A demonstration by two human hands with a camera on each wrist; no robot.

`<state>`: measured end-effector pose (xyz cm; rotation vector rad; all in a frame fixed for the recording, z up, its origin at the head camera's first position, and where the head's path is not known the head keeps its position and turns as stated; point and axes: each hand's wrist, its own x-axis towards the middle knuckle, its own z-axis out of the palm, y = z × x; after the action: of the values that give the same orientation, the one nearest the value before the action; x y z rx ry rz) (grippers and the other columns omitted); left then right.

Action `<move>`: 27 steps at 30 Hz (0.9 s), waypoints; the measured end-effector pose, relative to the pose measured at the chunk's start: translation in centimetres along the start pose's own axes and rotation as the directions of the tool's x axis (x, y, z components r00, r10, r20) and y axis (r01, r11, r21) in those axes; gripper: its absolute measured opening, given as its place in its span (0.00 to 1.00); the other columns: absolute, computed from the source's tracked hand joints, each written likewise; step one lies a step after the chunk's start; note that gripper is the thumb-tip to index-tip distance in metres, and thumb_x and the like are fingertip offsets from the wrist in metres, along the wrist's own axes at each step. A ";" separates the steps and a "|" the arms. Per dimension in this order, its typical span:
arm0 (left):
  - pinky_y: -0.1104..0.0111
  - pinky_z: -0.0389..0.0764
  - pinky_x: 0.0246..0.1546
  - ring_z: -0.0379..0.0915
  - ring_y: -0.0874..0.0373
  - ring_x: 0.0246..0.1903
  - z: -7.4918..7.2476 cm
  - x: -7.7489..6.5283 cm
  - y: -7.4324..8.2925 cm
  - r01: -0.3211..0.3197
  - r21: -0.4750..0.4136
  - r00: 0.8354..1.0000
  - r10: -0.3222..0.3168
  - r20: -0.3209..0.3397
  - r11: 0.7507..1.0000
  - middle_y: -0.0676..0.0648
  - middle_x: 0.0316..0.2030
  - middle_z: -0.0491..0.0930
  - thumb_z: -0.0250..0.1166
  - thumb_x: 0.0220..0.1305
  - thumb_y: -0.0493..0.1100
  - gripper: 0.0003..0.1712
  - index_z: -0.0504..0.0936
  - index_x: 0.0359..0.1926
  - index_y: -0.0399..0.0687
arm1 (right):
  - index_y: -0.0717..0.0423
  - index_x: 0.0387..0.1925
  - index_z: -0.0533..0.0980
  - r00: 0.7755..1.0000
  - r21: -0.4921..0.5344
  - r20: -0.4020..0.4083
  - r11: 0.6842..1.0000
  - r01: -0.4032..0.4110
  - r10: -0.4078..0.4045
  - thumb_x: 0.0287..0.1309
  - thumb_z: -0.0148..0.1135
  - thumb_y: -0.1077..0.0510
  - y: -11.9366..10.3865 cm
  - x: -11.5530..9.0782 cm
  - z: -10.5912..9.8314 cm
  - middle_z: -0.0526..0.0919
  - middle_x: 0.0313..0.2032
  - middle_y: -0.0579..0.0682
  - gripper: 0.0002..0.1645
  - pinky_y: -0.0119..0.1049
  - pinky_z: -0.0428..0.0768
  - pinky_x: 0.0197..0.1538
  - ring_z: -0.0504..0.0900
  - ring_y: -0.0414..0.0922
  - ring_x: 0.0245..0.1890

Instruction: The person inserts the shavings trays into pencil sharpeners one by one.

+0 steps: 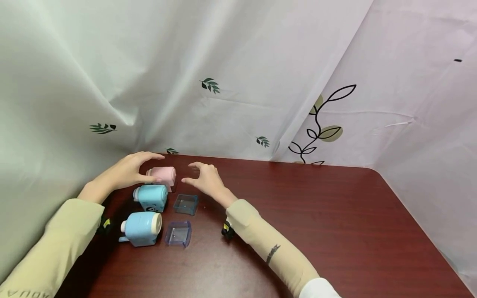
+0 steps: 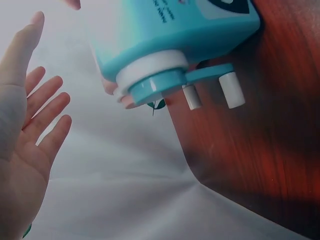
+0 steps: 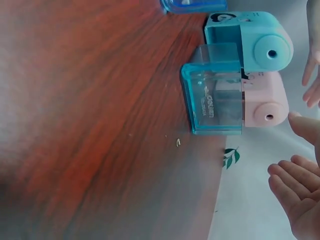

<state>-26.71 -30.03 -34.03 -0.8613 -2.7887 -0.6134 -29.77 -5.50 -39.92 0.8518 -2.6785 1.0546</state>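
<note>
Three crank pencil sharpeners stand in a row at the table's left: a pink sharpener [image 1: 166, 174] farthest back, a teal sharpener [image 1: 152, 193], and a blue sharpener [image 1: 138, 228] nearest. My left hand [image 1: 128, 170] is at the pink one, thumb and fingers spread apart; the thumb overlaps it in the head view, and contact cannot be told. To its right, my right hand [image 1: 208, 180] hovers with thumb and fingers parted, holding nothing. The right wrist view shows the clear teal drawer [image 3: 220, 110] in front of the teal and pink sharpeners [image 3: 265, 100].
A clear bluish drawer [image 1: 179, 224] lies right of the blue sharpener. Dark red wood makes up the tabletop [image 1: 316, 219]. White patterned cloth [image 1: 238, 111] hangs behind the table and along both sides. A tiny pale scrap [image 3: 178, 142] lies near the teal drawer.
</note>
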 end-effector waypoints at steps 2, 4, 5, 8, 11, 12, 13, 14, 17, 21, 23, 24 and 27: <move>0.45 0.64 0.51 0.63 0.44 0.54 0.0 -0.2 0.3 -0.002 -0.003 1.000 0.002 0.000 1.000 0.40 0.53 0.73 0.70 0.45 0.56 0.38 0.71 0.56 0.43 | 0.54 0.53 0.73 1.000 0.005 -0.002 1.000 0.007 -0.007 0.48 0.66 0.44 -0.1 -0.3 -0.1 0.80 0.48 0.52 0.32 0.37 0.71 0.53 0.77 0.42 0.47; 0.45 0.63 0.51 0.63 0.44 0.54 0.1 -0.5 0.5 -0.010 -0.001 1.000 0.010 -0.002 1.000 0.40 0.53 0.72 0.70 0.46 0.58 0.39 0.71 0.56 0.43 | 0.54 0.53 0.73 1.000 0.000 -0.002 1.000 0.008 -0.008 0.49 0.65 0.44 -0.1 -0.6 -0.2 0.80 0.48 0.52 0.32 0.39 0.71 0.53 0.76 0.43 0.47; 0.45 0.64 0.51 0.63 0.45 0.54 0.1 -0.6 0.6 -0.013 -0.002 1.000 0.013 -0.006 1.000 0.40 0.52 0.73 0.70 0.45 0.58 0.38 0.72 0.55 0.43 | 0.54 0.53 0.73 1.000 -0.006 -0.001 1.000 0.006 -0.006 0.49 0.65 0.44 -0.2 -0.7 -0.2 0.80 0.48 0.52 0.32 0.40 0.71 0.53 0.76 0.43 0.47; 0.45 0.65 0.49 0.64 0.45 0.52 0.2 -1.0 0.9 -0.026 -0.003 1.000 0.026 -0.004 1.000 0.41 0.51 0.73 0.69 0.45 0.59 0.38 0.72 0.54 0.44 | 0.52 0.54 0.72 1.000 -0.031 0.008 0.999 -0.008 0.008 0.48 0.65 0.42 -0.3 -1.2 -0.3 0.80 0.49 0.50 0.33 0.39 0.72 0.51 0.76 0.43 0.47; 0.46 0.66 0.48 0.65 0.46 0.51 0.4 -1.5 1.1 -0.023 -0.008 1.000 0.023 0.011 1.000 0.41 0.50 0.74 0.69 0.46 0.60 0.38 0.73 0.54 0.44 | 0.50 0.54 0.72 1.000 -0.049 0.023 0.999 -0.018 0.019 0.47 0.65 0.40 -0.3 -1.6 -0.2 0.80 0.49 0.50 0.33 0.39 0.73 0.51 0.76 0.43 0.46; 0.46 0.67 0.48 0.65 0.46 0.51 0.5 -1.7 1.1 -0.019 -0.009 1.000 0.019 0.016 1.000 0.40 0.50 0.74 0.69 0.46 0.60 0.38 0.72 0.54 0.44 | 0.49 0.54 0.72 0.999 -0.053 0.030 0.998 -0.018 0.020 0.47 0.65 0.40 -0.4 -1.7 -0.2 0.80 0.49 0.50 0.33 0.40 0.72 0.52 0.77 0.43 0.46; 0.46 0.67 0.47 0.65 0.46 0.50 0.6 -1.8 1.2 -0.014 -0.011 1.000 0.014 0.024 1.000 0.40 0.50 0.74 0.69 0.46 0.60 0.38 0.72 0.54 0.43 | 0.49 0.54 0.72 0.999 -0.057 0.036 0.998 -0.016 0.018 0.47 0.65 0.40 -0.4 -1.8 -0.2 0.80 0.49 0.50 0.33 0.40 0.72 0.52 0.76 0.43 0.46; 0.47 0.68 0.47 0.66 0.47 0.50 0.7 -2.0 1.2 -0.007 -0.013 0.999 0.008 0.033 1.000 0.40 0.51 0.74 0.69 0.46 0.59 0.38 0.72 0.55 0.43 | 0.49 0.54 0.73 0.999 -0.058 0.042 0.998 -0.012 0.014 0.47 0.65 0.40 -0.4 -1.9 -0.2 0.80 0.49 0.50 0.33 0.42 0.71 0.53 0.76 0.44 0.46; 0.49 0.72 0.43 0.68 0.47 0.46 1.0 -2.4 1.2 0.009 -0.008 0.999 -0.009 0.048 1.000 0.38 0.50 0.74 0.69 0.46 0.59 0.39 0.71 0.55 0.41 | 0.51 0.53 0.73 0.998 -0.066 0.060 0.998 0.011 -0.007 0.47 0.65 0.39 -0.4 -2.3 -0.2 0.80 0.48 0.51 0.34 0.43 0.71 0.52 0.76 0.45 0.46; 0.53 0.74 0.39 0.70 0.48 0.41 1.5 -3.0 1.0 0.004 -0.006 0.999 -0.003 0.054 1.000 0.39 0.47 0.75 0.69 0.46 0.59 0.38 0.72 0.54 0.40 | 0.53 0.52 0.73 0.996 -0.087 0.090 0.996 0.033 -0.025 0.47 0.65 0.38 -0.6 -2.9 -0.2 0.84 0.37 0.50 0.34 0.36 0.75 0.44 0.79 0.42 0.35; 0.53 0.74 0.39 0.71 0.49 0.42 1.7 -3.3 0.9 -0.012 -0.009 0.999 0.012 0.049 1.000 0.41 0.47 0.76 0.69 0.46 0.59 0.37 0.73 0.53 0.41 | 0.53 0.52 0.74 0.994 -0.103 0.107 0.994 0.033 -0.021 0.46 0.64 0.38 -0.7 -3.3 -0.2 0.83 0.25 0.49 0.35 0.31 0.75 0.40 0.76 0.39 0.23; 0.53 0.74 0.40 0.71 0.49 0.42 1.8 -3.4 0.8 -0.021 -0.016 0.999 0.022 0.045 1.000 0.42 0.47 0.77 0.69 0.46 0.59 0.36 0.74 0.52 0.42 | 0.53 0.52 0.74 0.993 -0.110 0.114 0.993 0.034 -0.021 0.46 0.65 0.37 -0.7 -3.5 -0.2 0.81 0.21 0.47 0.35 0.30 0.74 0.39 0.74 0.37 0.19; 0.51 0.74 0.42 0.72 0.49 0.44 2.1 -3.7 0.5 -0.043 -0.019 0.998 0.044 0.035 0.999 0.43 0.46 0.78 0.70 0.45 0.58 0.35 0.75 0.50 0.42 | 0.54 0.50 0.75 0.990 -0.126 0.137 0.991 0.042 -0.024 0.45 0.65 0.36 -0.7 -4.0 0.1 0.75 0.12 0.45 0.35 0.27 0.72 0.33 0.64 0.34 0.10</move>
<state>-23.48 -30.60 -36.69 -0.9432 -2.7917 -0.6242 -26.02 -4.16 -40.86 0.9715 -2.7959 0.8338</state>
